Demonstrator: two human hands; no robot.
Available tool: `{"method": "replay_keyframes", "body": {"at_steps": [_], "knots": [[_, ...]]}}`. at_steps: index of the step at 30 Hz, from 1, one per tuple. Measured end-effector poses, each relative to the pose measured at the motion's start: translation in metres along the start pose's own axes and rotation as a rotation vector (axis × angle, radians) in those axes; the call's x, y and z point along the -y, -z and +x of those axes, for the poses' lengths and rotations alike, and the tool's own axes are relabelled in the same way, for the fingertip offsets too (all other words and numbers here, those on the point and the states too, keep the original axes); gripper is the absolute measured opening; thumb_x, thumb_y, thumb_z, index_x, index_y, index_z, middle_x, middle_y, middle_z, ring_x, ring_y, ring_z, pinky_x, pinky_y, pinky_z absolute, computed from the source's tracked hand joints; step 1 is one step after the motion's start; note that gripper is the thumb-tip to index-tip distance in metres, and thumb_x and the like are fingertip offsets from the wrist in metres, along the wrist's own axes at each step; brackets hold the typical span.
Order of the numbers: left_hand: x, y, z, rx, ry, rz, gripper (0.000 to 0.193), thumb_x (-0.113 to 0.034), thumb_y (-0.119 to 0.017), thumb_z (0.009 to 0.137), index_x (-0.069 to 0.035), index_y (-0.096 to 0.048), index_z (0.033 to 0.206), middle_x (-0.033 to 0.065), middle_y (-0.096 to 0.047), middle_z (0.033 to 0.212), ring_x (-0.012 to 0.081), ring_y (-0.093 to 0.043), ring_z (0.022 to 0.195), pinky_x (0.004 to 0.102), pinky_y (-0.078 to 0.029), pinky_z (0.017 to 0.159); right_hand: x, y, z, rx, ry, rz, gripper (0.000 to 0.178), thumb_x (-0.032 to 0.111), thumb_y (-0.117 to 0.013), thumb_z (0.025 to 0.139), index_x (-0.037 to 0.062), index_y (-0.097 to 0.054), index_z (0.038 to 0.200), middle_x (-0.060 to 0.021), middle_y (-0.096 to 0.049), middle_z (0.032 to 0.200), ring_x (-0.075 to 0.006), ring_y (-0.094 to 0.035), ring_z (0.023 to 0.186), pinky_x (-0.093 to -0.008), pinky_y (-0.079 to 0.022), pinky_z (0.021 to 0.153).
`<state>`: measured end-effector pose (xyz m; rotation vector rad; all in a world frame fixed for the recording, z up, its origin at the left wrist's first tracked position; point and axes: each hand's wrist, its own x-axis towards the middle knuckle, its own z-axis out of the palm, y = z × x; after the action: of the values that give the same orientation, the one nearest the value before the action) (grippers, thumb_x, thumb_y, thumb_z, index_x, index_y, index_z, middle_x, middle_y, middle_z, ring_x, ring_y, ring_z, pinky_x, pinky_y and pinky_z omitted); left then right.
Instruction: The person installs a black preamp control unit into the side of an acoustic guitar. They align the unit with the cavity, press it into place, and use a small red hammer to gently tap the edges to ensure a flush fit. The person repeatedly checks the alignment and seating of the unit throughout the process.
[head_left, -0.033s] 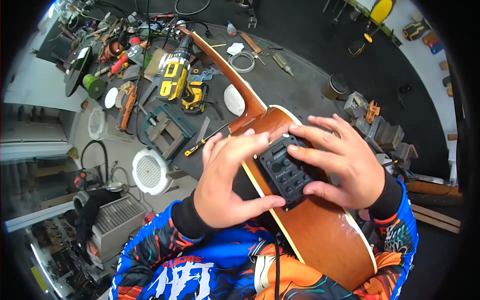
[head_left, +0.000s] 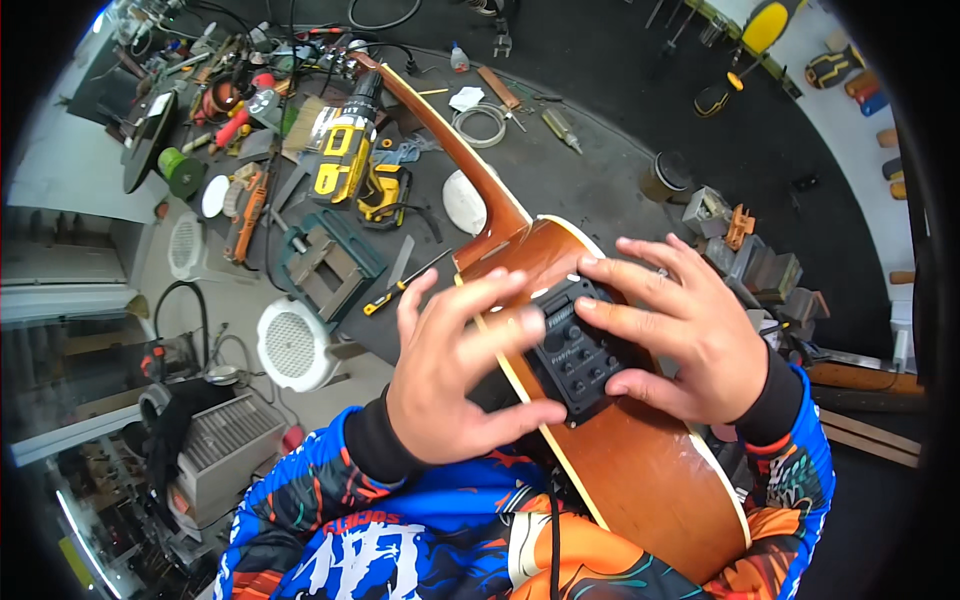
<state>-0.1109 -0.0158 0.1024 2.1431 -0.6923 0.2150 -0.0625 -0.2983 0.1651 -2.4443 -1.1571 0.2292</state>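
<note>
A guitar (head_left: pixel 655 470) with a glossy brown body and cream edging lies on its side across my lap, its neck pointing to the upper left. Set on the guitar's side is a black preamp panel (head_left: pixel 580 358) with several small knobs. My left hand (head_left: pixel 455 365) is spread at the panel's left side, thumb at its lower corner and forefinger blurred by its upper left edge. From the right, my right hand (head_left: pixel 685 340) rests stretched fingertips on the panel's upper edge, its thumb at the right edge. Neither hand is closed around anything.
On the dark bench lie a yellow cordless drill (head_left: pixel 345 160), a green vise (head_left: pixel 325 265), a yellow-handled screwdriver (head_left: pixel 385 297) and a coil of wire (head_left: pixel 480 125). Tools crowd the far left. A white stool (head_left: pixel 293 345) stands to the left; small boxes (head_left: pixel 708 210) sit at the right.
My left fingers have shifted slightly and its forefinger has drawn back toward the panel's edge, showing more of the panel. My right hand stays nearly in place. The view has shifted slightly.
</note>
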Motion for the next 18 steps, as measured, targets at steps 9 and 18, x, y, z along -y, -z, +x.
{"method": "replay_keyframes", "body": {"at_steps": [9, 18], "knots": [[0.025, -0.027, -0.017, -0.252, -0.392, 0.341, 0.046, -0.067, -0.062, 0.095, -0.031, -0.078, 0.120, -0.0144, -0.058, 0.134, 0.0194, -0.043, 0.131, 0.0524, -0.041, 0.107, 0.027, 0.016, 0.002, 0.091, -0.147, -0.135, 0.064, 0.035, -0.087, 0.072, 0.0216, -0.072, 0.133, -0.0008, -0.064, 0.145, -0.0385, -0.053, 0.137, -0.0600, -0.039, 0.115], [0.032, -0.024, -0.019, -0.275, -0.455, 0.410, 0.047, -0.071, -0.055, 0.098, -0.033, -0.075, 0.118, -0.0169, -0.066, 0.126, 0.0147, -0.055, 0.118, 0.0444, -0.033, 0.099, 0.025, 0.005, -0.004, 0.015, -0.228, -0.012, 0.064, 0.034, -0.086, 0.069, 0.0301, -0.074, 0.132, 0.0067, -0.064, 0.144, -0.0282, -0.057, 0.127, -0.0553, -0.043, 0.112]]}}
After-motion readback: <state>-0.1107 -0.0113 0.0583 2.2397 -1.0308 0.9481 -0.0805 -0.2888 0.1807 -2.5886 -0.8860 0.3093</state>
